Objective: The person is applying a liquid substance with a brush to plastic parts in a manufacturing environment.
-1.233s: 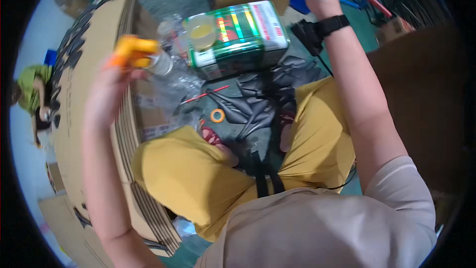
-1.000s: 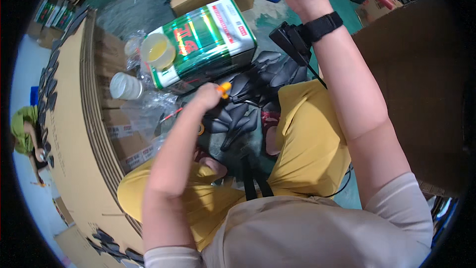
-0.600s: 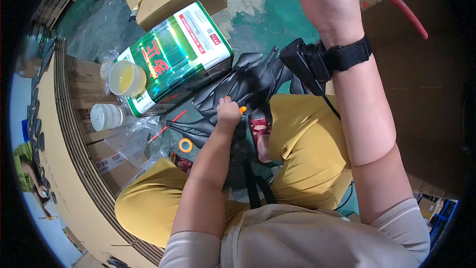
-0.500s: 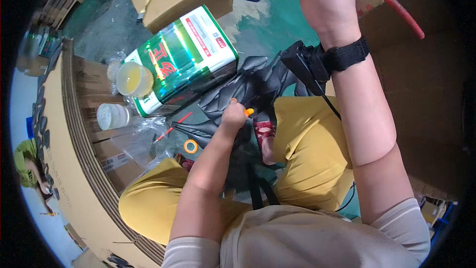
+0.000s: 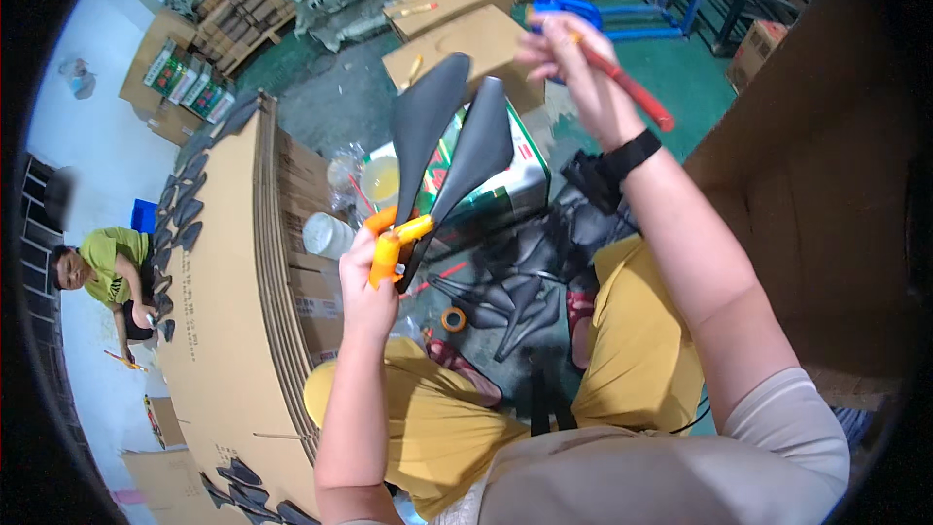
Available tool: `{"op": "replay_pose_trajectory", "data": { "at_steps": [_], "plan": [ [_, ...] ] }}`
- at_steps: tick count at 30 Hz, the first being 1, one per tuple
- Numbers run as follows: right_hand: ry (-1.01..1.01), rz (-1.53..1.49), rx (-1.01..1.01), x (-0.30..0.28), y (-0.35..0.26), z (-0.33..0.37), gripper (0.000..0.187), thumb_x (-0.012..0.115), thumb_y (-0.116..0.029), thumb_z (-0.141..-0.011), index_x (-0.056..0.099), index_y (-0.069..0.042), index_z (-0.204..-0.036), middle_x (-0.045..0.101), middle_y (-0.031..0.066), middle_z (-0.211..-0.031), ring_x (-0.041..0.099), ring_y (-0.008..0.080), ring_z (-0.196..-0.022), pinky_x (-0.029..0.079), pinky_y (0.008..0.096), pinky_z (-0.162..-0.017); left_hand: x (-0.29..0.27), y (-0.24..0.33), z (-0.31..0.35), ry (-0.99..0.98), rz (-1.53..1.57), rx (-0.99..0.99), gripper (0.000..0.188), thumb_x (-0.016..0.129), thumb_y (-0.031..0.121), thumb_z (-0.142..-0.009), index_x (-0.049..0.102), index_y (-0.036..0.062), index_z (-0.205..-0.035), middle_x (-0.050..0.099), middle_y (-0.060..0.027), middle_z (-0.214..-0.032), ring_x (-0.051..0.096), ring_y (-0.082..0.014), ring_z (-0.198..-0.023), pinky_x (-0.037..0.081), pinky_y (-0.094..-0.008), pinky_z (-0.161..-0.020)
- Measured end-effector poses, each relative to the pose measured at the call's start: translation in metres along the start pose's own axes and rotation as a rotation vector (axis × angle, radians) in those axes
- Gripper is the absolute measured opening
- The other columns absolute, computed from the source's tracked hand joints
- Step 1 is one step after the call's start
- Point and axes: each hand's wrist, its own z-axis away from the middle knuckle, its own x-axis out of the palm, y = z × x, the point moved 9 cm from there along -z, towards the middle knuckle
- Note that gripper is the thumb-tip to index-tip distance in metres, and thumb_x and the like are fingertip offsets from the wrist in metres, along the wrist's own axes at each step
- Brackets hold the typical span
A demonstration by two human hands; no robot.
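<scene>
My left hand (image 5: 367,287) is closed on the narrow ends of two black leaf-shaped pieces (image 5: 428,122), which fan upward. Orange and yellow tube-like covers (image 5: 387,258) sit on its fingers. Raised at the upper right, my right hand (image 5: 583,73) grips a long red handle (image 5: 632,92); its working end is hidden or blurred. More black leaf-shaped pieces (image 5: 525,306) lie in a heap on the floor between my feet. Behind the held pieces stands a green and white metal can (image 5: 520,180), with a plastic tub of yellow liquid (image 5: 381,180) on it.
A roll of orange tape (image 5: 453,319) and a white tub (image 5: 328,235) are close to my left leg. Stacked cardboard (image 5: 224,311) at the left bears black pieces; a person in green (image 5: 112,267) works beyond it. Cardboard boxes (image 5: 466,44) stand ahead, a cardboard wall (image 5: 807,185) at right.
My left hand has come up from the floor heap and now holds two black pieces. My right hand, still with the red handle, sits lower and further left. The view has shifted.
</scene>
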Motion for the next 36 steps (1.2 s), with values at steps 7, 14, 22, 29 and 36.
{"op": "replay_pose_trajectory", "data": {
  "at_steps": [7,14,22,29,36],
  "plan": [
    [-0.137,-0.170,0.122,0.090,0.003,0.034,0.032,0.056,-0.035,-0.089,0.059,-0.004,-0.097,0.060,0.0006,-0.085,0.054,0.0059,-0.075,0.044,0.0200,-0.068,-0.006,0.002,0.015,0.040,0.254,0.185,0.043,0.045,0.031,-0.094,0.060,-0.0066,-0.109,0.054,-0.0123,-0.117,0.056,-0.0196,-0.100,0.040,-0.0283,-0.090],
    [-0.297,-0.506,0.246,0.127,0.005,0.028,0.023,0.055,-0.022,-0.089,0.051,-0.003,-0.101,0.064,0.0161,-0.091,0.064,0.0172,-0.080,0.053,0.0293,-0.074,-0.019,0.019,0.010,0.084,0.789,0.144,0.055,0.043,0.027,-0.095,0.021,0.0062,-0.141,0.044,-0.0137,-0.128,0.054,-0.0190,-0.103,0.045,-0.0340,-0.089],
    [-0.492,-0.318,0.288,0.171,0.017,0.045,0.025,0.057,-0.025,-0.089,0.054,-0.002,-0.098,0.065,0.0137,-0.091,0.062,0.0148,-0.081,0.051,0.0264,-0.074,-0.038,-0.032,-0.019,0.223,0.920,-0.121,0.027,0.052,0.012,-0.091,0.050,0.0037,-0.116,0.059,-0.0051,-0.099,0.059,-0.0132,-0.078,0.049,-0.0266,-0.067],
    [-0.340,-0.094,0.226,0.169,0.039,0.038,0.020,0.052,-0.017,-0.090,0.058,0.002,-0.095,0.057,-0.0013,-0.072,0.051,0.0046,-0.065,0.042,0.0206,-0.057,-0.067,0.009,-0.007,0.541,0.048,0.311,0.038,0.067,-0.003,-0.075,0.057,-0.0004,-0.112,0.052,-0.0043,-0.093,0.052,-0.0117,-0.082,0.042,-0.0220,-0.070],
    [-0.372,-0.025,0.207,0.178,0.032,0.038,0.025,0.050,-0.017,-0.089,0.059,0.003,-0.102,0.064,0.0068,-0.093,0.058,0.0100,-0.086,0.046,0.0224,-0.077,-0.056,0.026,0.002,0.570,-0.332,0.503,0.032,0.069,-0.005,-0.069,0.063,0.0006,-0.100,0.052,-0.0075,-0.090,0.051,-0.0195,-0.081,0.042,-0.0269,-0.071]
  ]
}}
